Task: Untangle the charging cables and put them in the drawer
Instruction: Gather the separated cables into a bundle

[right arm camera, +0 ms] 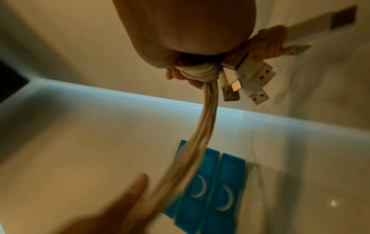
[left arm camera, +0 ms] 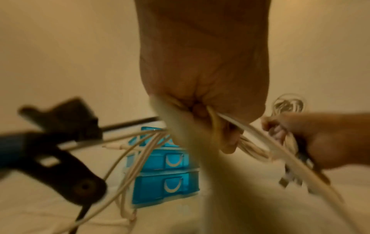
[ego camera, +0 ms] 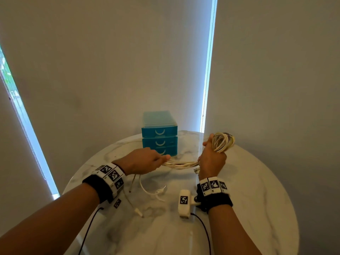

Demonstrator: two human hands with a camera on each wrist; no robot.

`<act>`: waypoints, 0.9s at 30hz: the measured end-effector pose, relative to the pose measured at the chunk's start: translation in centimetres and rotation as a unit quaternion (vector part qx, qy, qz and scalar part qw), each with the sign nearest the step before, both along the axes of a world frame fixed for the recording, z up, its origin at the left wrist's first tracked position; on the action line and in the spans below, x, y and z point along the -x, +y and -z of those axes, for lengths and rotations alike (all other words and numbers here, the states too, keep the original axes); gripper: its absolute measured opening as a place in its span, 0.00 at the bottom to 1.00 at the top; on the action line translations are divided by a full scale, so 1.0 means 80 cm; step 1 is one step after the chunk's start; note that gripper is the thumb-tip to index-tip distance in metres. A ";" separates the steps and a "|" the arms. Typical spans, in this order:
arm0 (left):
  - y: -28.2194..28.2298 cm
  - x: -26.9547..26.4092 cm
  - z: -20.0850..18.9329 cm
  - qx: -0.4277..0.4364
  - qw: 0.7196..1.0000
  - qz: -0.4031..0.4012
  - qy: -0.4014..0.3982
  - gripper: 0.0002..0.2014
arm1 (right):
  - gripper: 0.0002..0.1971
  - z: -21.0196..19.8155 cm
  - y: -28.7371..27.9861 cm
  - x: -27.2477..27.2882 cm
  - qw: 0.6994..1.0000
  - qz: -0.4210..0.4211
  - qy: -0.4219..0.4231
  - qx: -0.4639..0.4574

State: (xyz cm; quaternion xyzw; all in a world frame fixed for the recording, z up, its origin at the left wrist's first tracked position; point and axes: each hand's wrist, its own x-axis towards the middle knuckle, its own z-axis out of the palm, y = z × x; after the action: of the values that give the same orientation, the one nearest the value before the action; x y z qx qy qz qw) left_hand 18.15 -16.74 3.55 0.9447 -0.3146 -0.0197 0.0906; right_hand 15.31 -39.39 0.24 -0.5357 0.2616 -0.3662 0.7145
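Head view: right hand [ego camera: 211,161], right of centre in the frame, is fisted round a coiled bundle of cream charging cables [ego camera: 221,141]; the loops stick out above the fist, held up off the table. From under that fist a straight run of several cable strands [ego camera: 181,164] goes left across mid-frame to the left hand [ego camera: 145,160], whose fingers and thumb are closed on the strands.

Loose cable tails [ego camera: 147,190] hang down from the left hand onto the round white marble table [ego camera: 257,190], lower centre of the frame. One plug end [ego camera: 138,212] lies on the tabletop below them.

Right wrist view: fingers [right arm camera: 180,76] wrapped tight round the bundle. A cluster of white USB-A plugs [right arm camera: 250,80] pokes out beside the fist at upper right. The strands run down-frame to the left hand's thumb [right arm camera: 138,186] at lower left.

Left wrist view is motion-blurred. Palm is closed on the strands [left arm camera: 236,126]; more tails fan out to the lower left.

Drawer unit [ego camera: 159,133]: small blue plastic, three stacked drawers with white crescent handles, at the far edge of the table, centre of the frame, just behind the left hand. All three drawer fronts look pushed in. No cable is in it.

Both wrists wear black bands with square black-and-white marker tags [ego camera: 213,185]. A white camera module [ego camera: 184,203] sits on the inside of the right wrist.
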 end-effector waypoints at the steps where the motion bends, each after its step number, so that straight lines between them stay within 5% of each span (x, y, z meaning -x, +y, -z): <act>1: -0.003 0.003 -0.005 0.013 1.000 0.014 0.006 0.37 | 0.28 0.000 0.004 0.003 0.999 -0.006 0.028 0.046; 4: -0.008 0.015 -0.032 0.099 0.992 0.049 0.068 0.32 | 0.40 0.001 0.017 0.011 0.981 -0.101 0.094 0.139; 8: -0.005 0.021 -0.064 0.204 0.966 0.092 0.131 0.29 | 0.39 -0.001 0.047 0.026 0.931 -0.326 0.104 0.125; 11: -0.006 0.014 -0.067 0.222 0.963 0.065 0.134 0.36 | 0.39 -0.003 0.074 0.020 0.898 -0.399 0.132 0.130; 15: -0.008 0.004 -0.061 0.235 0.959 0.012 0.157 0.32 | 0.56 -0.005 0.093 0.016 0.884 -0.463 0.055 -0.026; 18: -0.006 0.001 -0.064 0.244 0.951 -0.021 0.187 0.28 | 0.61 0.003 0.089 0.023 0.852 -0.519 0.055 -0.049; 22: 0.000 -0.002 -0.075 0.224 0.950 -0.029 0.214 0.27 | 0.53 0.017 0.083 0.022 0.801 -0.589 0.105 0.008; 27: 0.004 -0.010 -0.092 0.129 0.975 -0.029 0.177 0.29 | 0.16 0.007 0.072 0.037 0.767 -0.627 0.122 0.055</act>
State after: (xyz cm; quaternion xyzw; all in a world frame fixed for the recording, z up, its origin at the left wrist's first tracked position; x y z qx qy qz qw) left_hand 18.92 -16.46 10.90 0.9154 -0.2655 -0.1435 0.2663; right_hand 12.39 -33.64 -0.34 -0.6589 -0.0680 0.2186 0.7165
